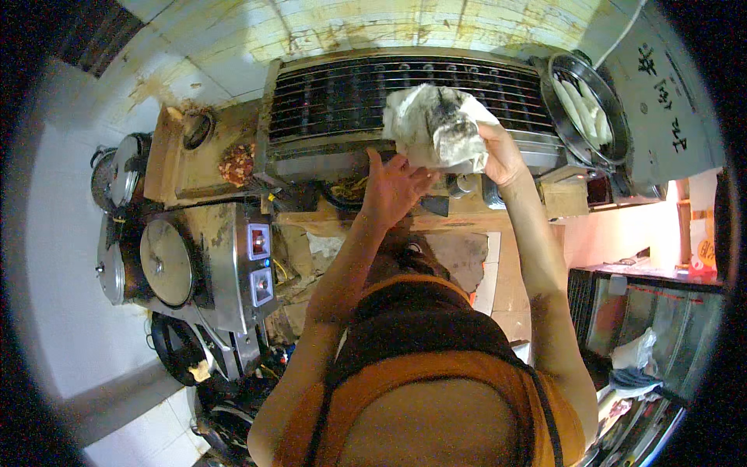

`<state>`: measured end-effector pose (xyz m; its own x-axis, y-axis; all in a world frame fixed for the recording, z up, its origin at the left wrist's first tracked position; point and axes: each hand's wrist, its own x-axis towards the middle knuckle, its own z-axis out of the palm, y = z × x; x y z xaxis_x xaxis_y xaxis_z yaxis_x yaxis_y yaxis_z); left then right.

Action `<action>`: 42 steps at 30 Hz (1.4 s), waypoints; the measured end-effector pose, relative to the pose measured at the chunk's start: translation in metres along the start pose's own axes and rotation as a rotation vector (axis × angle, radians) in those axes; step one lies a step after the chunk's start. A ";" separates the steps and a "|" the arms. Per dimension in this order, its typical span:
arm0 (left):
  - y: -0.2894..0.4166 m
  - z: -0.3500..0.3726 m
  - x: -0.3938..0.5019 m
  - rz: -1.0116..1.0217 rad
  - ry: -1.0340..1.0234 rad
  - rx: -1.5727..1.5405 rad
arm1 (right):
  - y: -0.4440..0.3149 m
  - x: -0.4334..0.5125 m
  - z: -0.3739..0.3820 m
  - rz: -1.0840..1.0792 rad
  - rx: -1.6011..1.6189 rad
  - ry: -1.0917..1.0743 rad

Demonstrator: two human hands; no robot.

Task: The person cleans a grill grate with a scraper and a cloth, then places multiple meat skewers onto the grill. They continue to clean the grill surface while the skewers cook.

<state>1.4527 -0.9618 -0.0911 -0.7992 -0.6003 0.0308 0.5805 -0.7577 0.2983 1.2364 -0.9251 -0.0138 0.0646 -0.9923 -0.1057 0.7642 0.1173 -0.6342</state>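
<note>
A long metal grill (350, 99) with thin parallel bars stretches along the tiled wall. My right hand (501, 153) grips a white cloth (432, 125) with dark, sooty stains and holds it above the front part of the bars. At the cloth's lower left is my left hand (395, 190), fingers spread, below the grill's front edge; whether a fingertip touches the cloth I cannot tell. At the grill's right end sits a round black pan (620, 137) holding several long pale pieces of food (575, 108).
Left of the grill, a wooden tray (160, 157) holds reddish chopped pieces (236, 165). A metal stove (224, 257) bears a lidded pot (166, 262) at lower left. Under the grill are a bowl (344, 192) and a metal can (463, 185). A glass case (648, 309) stands at right.
</note>
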 end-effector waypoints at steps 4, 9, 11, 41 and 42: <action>-0.001 0.012 0.027 0.129 0.014 0.120 | -0.012 -0.034 -0.008 0.019 -0.077 0.118; 0.017 0.027 0.023 0.151 0.260 0.380 | -0.027 -0.060 -0.002 0.024 -0.363 0.254; 0.023 0.029 0.021 0.130 0.278 0.428 | -0.028 -0.065 0.003 0.056 -0.491 0.321; 0.019 0.030 -0.056 0.208 0.619 0.569 | 0.033 -0.057 0.007 -0.002 -0.011 0.425; 0.022 0.023 -0.065 0.157 0.588 0.606 | 0.019 -0.055 0.017 -0.142 -0.127 0.501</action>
<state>1.5135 -0.9336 -0.0643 -0.4088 -0.8489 -0.3350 0.3606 -0.4875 0.7952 1.2584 -0.8694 -0.0066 -0.3720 -0.8616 -0.3454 0.6577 0.0179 -0.7531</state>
